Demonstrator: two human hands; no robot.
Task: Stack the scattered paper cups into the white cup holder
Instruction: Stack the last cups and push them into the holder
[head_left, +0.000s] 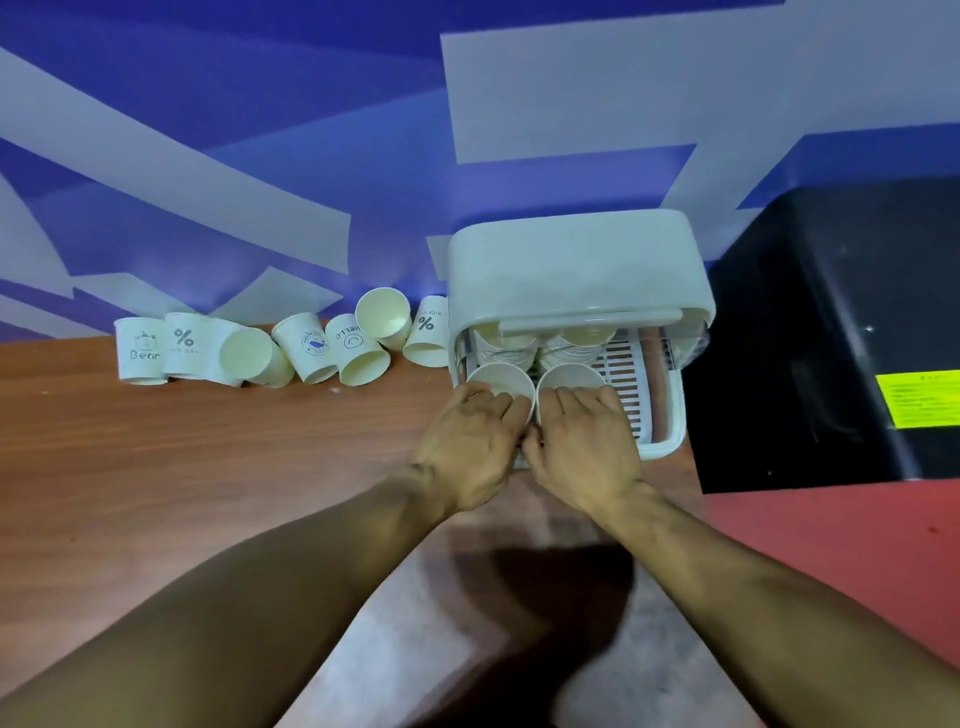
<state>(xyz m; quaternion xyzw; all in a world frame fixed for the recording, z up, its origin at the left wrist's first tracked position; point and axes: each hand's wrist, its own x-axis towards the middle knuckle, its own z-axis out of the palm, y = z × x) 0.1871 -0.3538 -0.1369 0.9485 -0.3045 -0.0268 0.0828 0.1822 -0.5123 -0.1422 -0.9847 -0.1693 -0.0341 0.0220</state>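
Observation:
The white cup holder (571, 260) stands on the wooden table with its lid up and its slotted tray showing. Several paper cups sit inside at the back. My left hand (467, 441) grips an upright paper cup (501, 376) at the tray's front left. My right hand (582, 441) grips a second upright cup (569, 375) right beside it. Both hands touch at the thumbs. Several printed paper cups (306, 345) lie and stand scattered in a row against the wall to the left of the holder.
A black box (831, 332) with a yellow label stands close to the holder's right side. The brown wooden table (208, 467) stretches left and toward me. A blue and white wall (311, 156) runs behind everything. A red surface (857, 545) lies at the right.

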